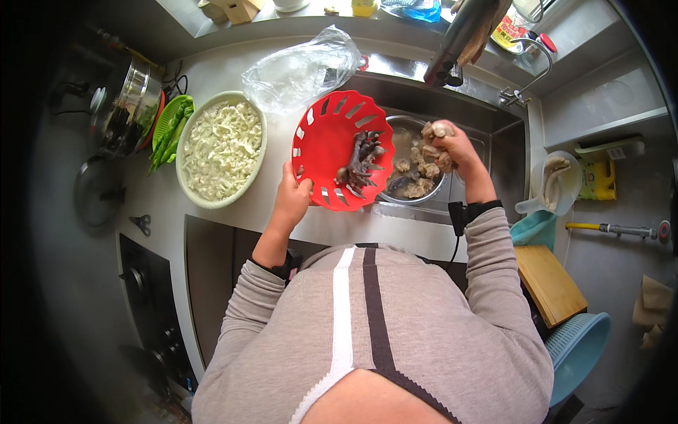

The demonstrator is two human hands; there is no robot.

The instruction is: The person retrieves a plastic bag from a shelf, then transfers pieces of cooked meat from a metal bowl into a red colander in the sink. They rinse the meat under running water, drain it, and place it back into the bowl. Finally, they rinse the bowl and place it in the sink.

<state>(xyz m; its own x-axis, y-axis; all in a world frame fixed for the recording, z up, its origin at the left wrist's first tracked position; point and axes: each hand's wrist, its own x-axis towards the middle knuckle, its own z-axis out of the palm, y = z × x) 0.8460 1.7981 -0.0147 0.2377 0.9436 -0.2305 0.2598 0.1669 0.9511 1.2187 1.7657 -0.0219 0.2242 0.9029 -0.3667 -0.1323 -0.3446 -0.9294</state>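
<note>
My left hand (292,197) grips the near left rim of a red slotted plastic basket (323,132), which is tilted beside the sink. Dark poultry feet (363,161) lie inside it, against its right side. Over the sink, my right hand (460,151) clutches several pale brown meat pieces (442,130), with a whitish bone end showing. Below it, a round metal basin (416,201) in the sink holds cloudy liquid and more meat chunks (419,186). The basket's rim hides the basin's left edge.
Left of the basket stands a pale tub (181,177) of chopped cabbage (222,151), and a green basket (168,114) holds green peppers (170,139). A clear plastic bag (302,69) lies behind. The faucet (450,47) overhangs the sink. Scissors (141,224) rest near the stove (153,297).
</note>
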